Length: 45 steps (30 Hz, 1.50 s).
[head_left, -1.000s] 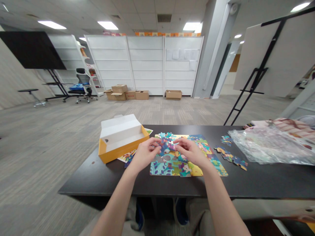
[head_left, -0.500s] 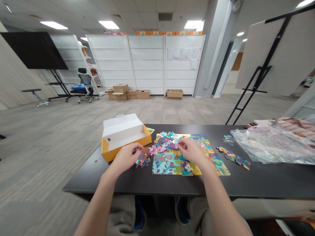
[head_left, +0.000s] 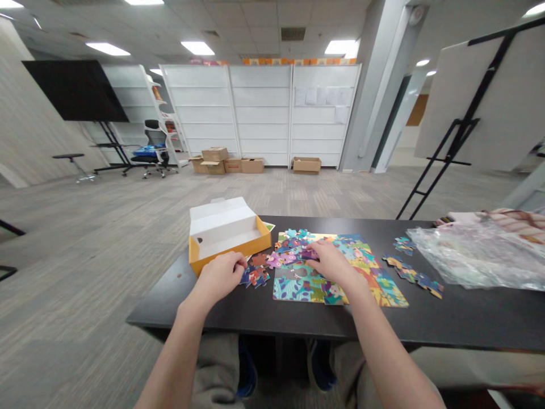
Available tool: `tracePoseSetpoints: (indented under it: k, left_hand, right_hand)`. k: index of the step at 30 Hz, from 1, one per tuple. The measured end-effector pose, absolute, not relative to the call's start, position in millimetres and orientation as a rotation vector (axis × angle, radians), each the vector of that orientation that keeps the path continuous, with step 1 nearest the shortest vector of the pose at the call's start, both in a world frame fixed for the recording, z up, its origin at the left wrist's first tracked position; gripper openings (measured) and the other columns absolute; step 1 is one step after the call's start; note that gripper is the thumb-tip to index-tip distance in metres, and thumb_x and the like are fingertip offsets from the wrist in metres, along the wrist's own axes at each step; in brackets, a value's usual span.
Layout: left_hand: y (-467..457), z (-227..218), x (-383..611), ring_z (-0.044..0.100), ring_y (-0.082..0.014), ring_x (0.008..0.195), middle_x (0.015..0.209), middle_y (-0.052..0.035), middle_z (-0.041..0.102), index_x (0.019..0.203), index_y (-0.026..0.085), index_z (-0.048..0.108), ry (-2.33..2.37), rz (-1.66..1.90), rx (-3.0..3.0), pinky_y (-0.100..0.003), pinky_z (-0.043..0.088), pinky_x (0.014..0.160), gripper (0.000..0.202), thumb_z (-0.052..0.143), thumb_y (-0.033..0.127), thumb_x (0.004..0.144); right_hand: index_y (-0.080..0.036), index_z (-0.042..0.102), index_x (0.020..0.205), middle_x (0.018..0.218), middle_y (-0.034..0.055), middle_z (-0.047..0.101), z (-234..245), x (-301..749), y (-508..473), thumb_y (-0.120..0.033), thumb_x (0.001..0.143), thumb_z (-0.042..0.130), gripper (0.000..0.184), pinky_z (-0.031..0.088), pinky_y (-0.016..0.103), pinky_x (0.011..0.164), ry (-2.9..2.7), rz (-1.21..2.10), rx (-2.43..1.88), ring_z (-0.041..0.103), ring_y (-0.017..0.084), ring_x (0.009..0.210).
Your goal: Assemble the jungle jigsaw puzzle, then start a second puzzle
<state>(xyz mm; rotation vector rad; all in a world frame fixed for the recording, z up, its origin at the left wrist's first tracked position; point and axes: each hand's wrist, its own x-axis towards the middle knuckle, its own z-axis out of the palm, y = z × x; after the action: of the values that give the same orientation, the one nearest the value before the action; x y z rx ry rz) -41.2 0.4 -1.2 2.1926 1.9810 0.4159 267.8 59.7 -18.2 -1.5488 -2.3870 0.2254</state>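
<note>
Many jigsaw pieces (head_left: 275, 261) between the left hand (head_left: 219, 278) and right hand (head_left: 332, 264)

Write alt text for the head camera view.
A person's right hand rests on a colourful, part-assembled jigsaw puzzle on a dark table, while the left hand sits beside loose pieces. An open yellow box stands behind the left hand, and a clear plastic bag lies at right.

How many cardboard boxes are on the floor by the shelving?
5: three boxes in a row, one box stacked on the leftmost, another box apart to the right.
</note>
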Motion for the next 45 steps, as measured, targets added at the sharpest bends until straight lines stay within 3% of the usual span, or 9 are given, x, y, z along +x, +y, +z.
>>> tracePoseSetpoints:
  k: [7,11,17,27,32,36,39,42,45]
  left_hand:
    - [-3,9,-29,0.069,-0.0245,0.099,0.105,-0.0019,0.075,0.099,0.026,0.070,2.071,0.331,2.217,-0.032,0.048,0.077,0.027,0.044,0.025,0.090]
    - [-3,12,-13,0.069,-0.0239,0.101,0.108,-0.0020,0.075,0.101,0.026,0.070,2.075,0.430,2.250,-0.032,0.047,0.077,0.025,0.047,0.027,0.092]
    - [2,10,37,0.068,-0.0226,0.100,0.106,-0.0017,0.073,0.104,0.027,0.069,1.834,0.574,2.344,-0.031,0.049,0.078,0.019,0.054,0.030,0.092]
    - [27,-2,77,0.064,-0.0314,0.102,0.105,-0.0108,0.070,0.105,0.020,0.067,1.949,0.337,2.453,-0.039,0.052,0.081,0.027,0.067,0.039,0.086]
    - [28,1,78,0.065,-0.0308,0.103,0.102,-0.0102,0.072,0.109,0.021,0.067,1.939,0.262,2.444,-0.038,0.052,0.081,0.026,0.067,0.035,0.087]
    - [25,4,77,0.065,-0.0285,0.104,0.107,-0.0087,0.071,0.112,0.022,0.066,1.920,0.394,2.442,-0.035,0.052,0.081,0.029,0.068,0.034,0.086]
    - [23,4,79,0.066,-0.0267,0.106,0.113,-0.0081,0.069,0.116,0.021,0.064,1.857,0.591,2.442,-0.034,0.052,0.085,0.033,0.067,0.036,0.087]
    - [21,3,84,0.066,-0.0250,0.106,0.113,-0.0064,0.068,0.117,0.021,0.063,1.741,0.763,2.475,-0.032,0.053,0.086,0.033,0.067,0.036,0.088]
    - [20,1,90,0.066,-0.0244,0.104,0.111,-0.0056,0.067,0.117,0.023,0.063,1.705,0.903,2.497,-0.032,0.053,0.085,0.031,0.065,0.036,0.089]
  right_hand:
    - [-0.019,0.066,0.109,0.101,0.0082,0.065,-18,283,54,-0.024,0.078,0.075,0.033,0.044,0.032,0.083,-2.280,0.290,-1.531,0.060,0.024,0.099]
    - [-0.019,0.066,0.111,0.106,0.0069,0.064,-13,297,47,-0.021,0.075,0.074,0.037,0.045,0.033,0.086,-2.158,0.334,-1.471,0.060,0.022,0.096]
    - [-0.019,0.071,0.104,0.103,0.0056,0.065,-6,309,41,-0.017,0.072,0.074,0.032,0.049,0.032,0.077,-2.110,0.509,-1.487,0.062,0.018,0.083]
    - [-0.019,0.071,0.102,0.097,0.0040,0.068,-13,307,36,-0.018,0.072,0.077,0.031,0.049,0.030,0.075,-2.128,0.672,-1.345,0.062,0.019,0.084]
    - [-0.020,0.071,0.101,0.093,0.0031,0.068,-18,295,33,-0.022,0.074,0.078,0.028,0.047,0.030,0.073,-2.204,0.652,-1.339,0.061,0.018,0.080]
    - [-0.020,0.071,0.101,0.096,0.0051,0.069,-19,291,33,-0.026,0.076,0.077,0.026,0.046,0.032,0.077,-2.239,0.569,-1.293,0.062,0.021,0.087]
    - [-0.019,0.070,0.095,0.095,0.0062,0.070,-16,287,33,-0.026,0.085,0.068,0.012,0.046,0.034,0.081,-2.188,0.528,-1.274,0.062,0.021,0.089]
    - [-0.019,0.067,0.092,0.088,0.0048,0.071,-11,279,32,-0.021,0.092,0.054,0.013,0.047,0.032,0.077,-2.027,0.641,-1.282,0.064,0.018,0.081]
    - [-0.019,0.062,0.089,0.082,0.0028,0.068,-11,271,33,-0.026,0.092,0.053,0.011,0.048,0.029,0.068,-1.825,0.829,-1.217,0.063,0.016,0.071]
